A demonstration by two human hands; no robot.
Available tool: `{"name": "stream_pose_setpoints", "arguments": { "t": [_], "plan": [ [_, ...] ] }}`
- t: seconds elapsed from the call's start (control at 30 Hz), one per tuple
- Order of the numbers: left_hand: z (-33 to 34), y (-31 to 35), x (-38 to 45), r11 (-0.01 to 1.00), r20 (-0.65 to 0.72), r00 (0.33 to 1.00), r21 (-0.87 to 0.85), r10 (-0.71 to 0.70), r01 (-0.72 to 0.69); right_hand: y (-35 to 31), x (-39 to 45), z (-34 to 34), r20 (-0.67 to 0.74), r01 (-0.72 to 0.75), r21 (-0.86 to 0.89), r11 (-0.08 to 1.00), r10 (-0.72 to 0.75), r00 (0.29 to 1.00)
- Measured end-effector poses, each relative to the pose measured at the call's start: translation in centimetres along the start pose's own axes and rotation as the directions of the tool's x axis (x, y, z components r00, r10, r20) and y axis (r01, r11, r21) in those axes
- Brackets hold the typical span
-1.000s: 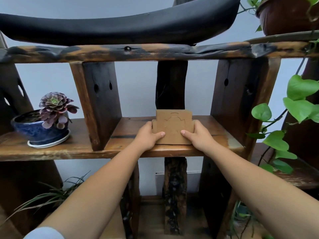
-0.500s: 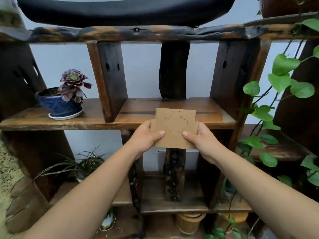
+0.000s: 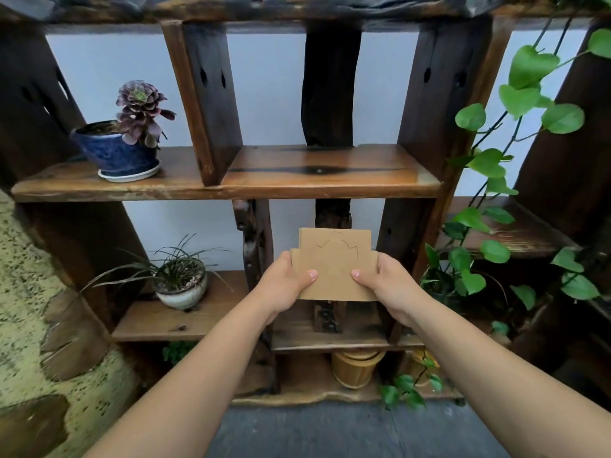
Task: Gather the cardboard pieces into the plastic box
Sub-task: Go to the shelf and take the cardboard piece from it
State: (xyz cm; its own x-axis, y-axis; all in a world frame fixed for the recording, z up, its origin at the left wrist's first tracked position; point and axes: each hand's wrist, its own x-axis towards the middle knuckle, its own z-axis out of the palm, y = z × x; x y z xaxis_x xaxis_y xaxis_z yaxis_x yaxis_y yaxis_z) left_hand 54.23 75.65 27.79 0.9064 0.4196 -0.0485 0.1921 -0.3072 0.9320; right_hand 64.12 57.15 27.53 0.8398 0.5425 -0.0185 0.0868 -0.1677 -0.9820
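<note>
A stack of brown cardboard pieces (image 3: 334, 259), stepped at its upper corners and scored with curved cut lines on top, hangs in the air in front of the wooden shelf unit (image 3: 330, 180). My left hand (image 3: 284, 282) grips its left edge, thumb on top. Gripping the right edge the same way is my right hand (image 3: 386, 282). The stack is level with the lower shelf, clear of the wood. No plastic box is in view.
A purple succulent in a blue pot (image 3: 122, 143) stands on the middle shelf's left. A grassy plant in a white pot (image 3: 180, 282) sits on the lower shelf. Green vine leaves (image 3: 489, 166) trail down the right. A wooden tub (image 3: 357, 368) is at the bottom, dark floor (image 3: 347, 431) below.
Both hands lifted the cardboard stack off the middle shelf and carried it down and toward me. The view tilted down, bringing the lower shelves and floor into sight.
</note>
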Motion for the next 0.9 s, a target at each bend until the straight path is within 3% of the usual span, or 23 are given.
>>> {"name": "stream_pose_setpoints", "arguments": {
  "t": [0.23, 0.5, 0.7, 0.9],
  "plan": [
    [1.4, -1.7, -2.9, 0.998, 0.025, 0.998, 0.031, -0.055, 0.054, 2.2, -1.9, 0.4, 0.002, -0.067, -0.159, 0.985, 0.068, 0.998],
    [1.5, -1.9, -4.2, 0.959, -0.048, 0.994, 0.262, -0.099, 0.109, 2.8, -2.3, 0.7, 0.034, -0.073, -0.195, 0.978, 0.081, 0.996],
    [1.1, -3.1, -5.9, 0.961, -0.18, 0.976, 0.224, -0.123, 0.162, 3.6, -1.9, 2.1, 0.117, -0.105, -0.163, 0.981, 0.125, 0.985],
    [-0.7, -5.3, -9.5, 0.955, -0.351, 0.908, 0.104, -0.228, 0.279, 3.6, -1.2, 6.1, 0.25, -0.049, -0.203, 0.978, 0.1, 0.963]
  ]
}}
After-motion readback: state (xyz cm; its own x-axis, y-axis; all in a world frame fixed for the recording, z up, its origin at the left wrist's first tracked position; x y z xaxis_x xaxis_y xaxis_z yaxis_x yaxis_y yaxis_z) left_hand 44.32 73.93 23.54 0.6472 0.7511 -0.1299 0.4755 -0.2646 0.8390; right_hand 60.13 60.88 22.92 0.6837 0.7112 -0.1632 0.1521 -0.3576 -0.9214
